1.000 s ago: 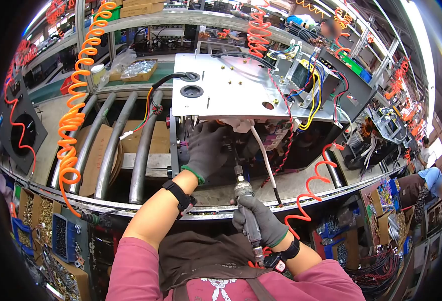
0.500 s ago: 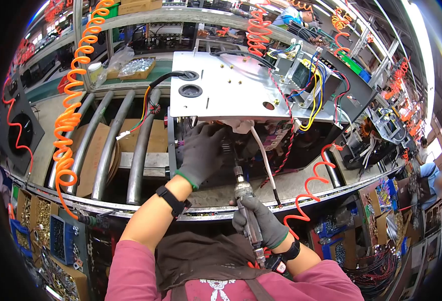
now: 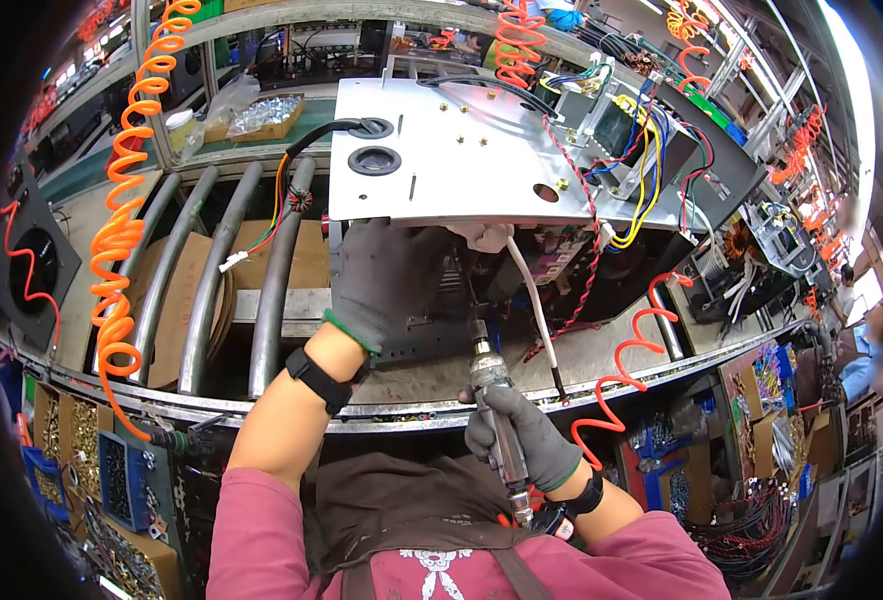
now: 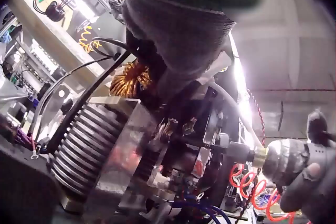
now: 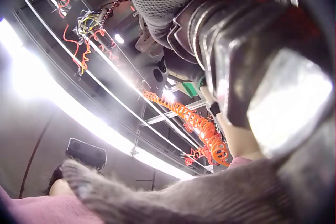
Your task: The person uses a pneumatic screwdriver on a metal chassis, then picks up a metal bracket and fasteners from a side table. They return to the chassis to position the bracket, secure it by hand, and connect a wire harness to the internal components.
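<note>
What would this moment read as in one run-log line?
left hand: under metal panel, fingers hidden | right hand: grips power driver | bit: points into open-fronted unit

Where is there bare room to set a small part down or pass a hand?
Bare patches: grey bench top between the white cable and red coiled hose; silver metal plate between its black ring and brass fasteners. Crowded: under the plate's front edge, around the left grey-gloved hand and silver power driver.
</note>
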A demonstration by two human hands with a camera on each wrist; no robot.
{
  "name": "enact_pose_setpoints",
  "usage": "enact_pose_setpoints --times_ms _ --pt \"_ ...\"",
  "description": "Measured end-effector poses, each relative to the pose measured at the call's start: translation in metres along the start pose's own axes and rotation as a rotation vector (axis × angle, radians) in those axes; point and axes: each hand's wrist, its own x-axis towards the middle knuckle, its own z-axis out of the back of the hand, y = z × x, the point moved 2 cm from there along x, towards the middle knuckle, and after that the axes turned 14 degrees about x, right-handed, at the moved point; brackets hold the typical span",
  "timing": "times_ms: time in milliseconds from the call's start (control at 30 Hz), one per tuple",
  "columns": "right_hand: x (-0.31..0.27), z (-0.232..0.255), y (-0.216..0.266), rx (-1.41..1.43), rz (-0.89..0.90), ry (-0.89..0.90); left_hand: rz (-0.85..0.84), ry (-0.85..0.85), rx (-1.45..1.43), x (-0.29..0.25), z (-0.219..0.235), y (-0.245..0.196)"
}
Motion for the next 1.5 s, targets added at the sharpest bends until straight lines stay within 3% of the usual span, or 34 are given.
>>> enact_pose_setpoints --times_ms 200,267,400,1000,1167,1400,1500 --pt "-0.002 -0.008 0.001 -0.005 0.012 -0.037 -0.040 -0.045 0.020 0.006 0.003 0.002" --pt "0.002 -0.003 -0.001 -0.014 -0.006 -0.055 -0.029 0.034 0.040 0.005 0.005 0.000" --pt "0.001 -0.005 -0.001 -0.006 -0.041 -0.079 -0.022 -0.021 -0.018 0.003 0.001 0.001" --pt "0.000 -0.006 0.002 -0.119 -0.028 -0.126 0.000 0.074 -0.006 -0.004 0.000 -0.004" --pt "0.004 0.001 0.000 -0.010 -0.025 -0.049 0.120 0.213 -0.031 -0.006 -0.009 -0.012" --pt "0.002 0.000 -0.002 -0.013 -0.029 -0.050 0.087 0.189 -0.102 -0.018 -0.033 -0.010" --pt "0.004 0.000 -0.002 -0.018 -0.022 -0.051 0.219 0.160 -0.086 -0.024 -0.040 -0.017"
